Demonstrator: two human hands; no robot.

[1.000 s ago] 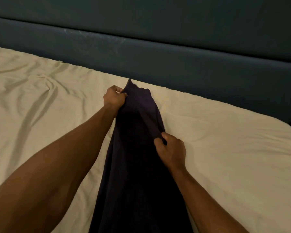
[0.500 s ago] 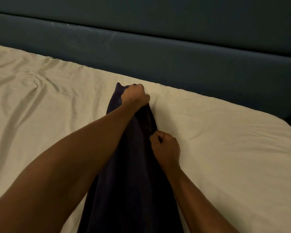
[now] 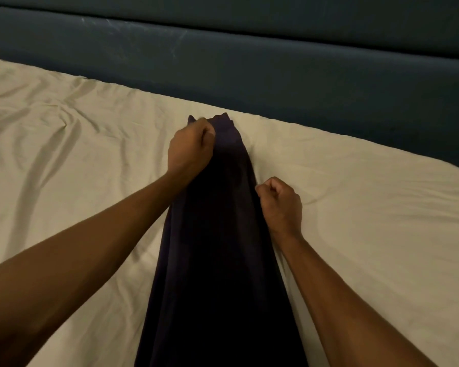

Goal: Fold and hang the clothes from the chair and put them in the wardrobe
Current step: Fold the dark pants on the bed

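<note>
Cream bed sheet (image 3: 77, 181), dark garment (image 3: 217, 247) btwn grips, L hand (image 3: 190, 147) far end, R hand (image 3: 280, 201) edge

A wrinkled cream bedsheet (image 3: 90, 160) covered a wide bed. Behind it ran a padded dark teal headboard (image 3: 276, 75) with faint pale scuff marks. The light was dim.

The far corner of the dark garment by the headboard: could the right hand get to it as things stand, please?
Probably yes. The right hand grips the dark garment's right edge, and only bare sheet and cloth lie between it and that corner; it would have to let go first.
</note>
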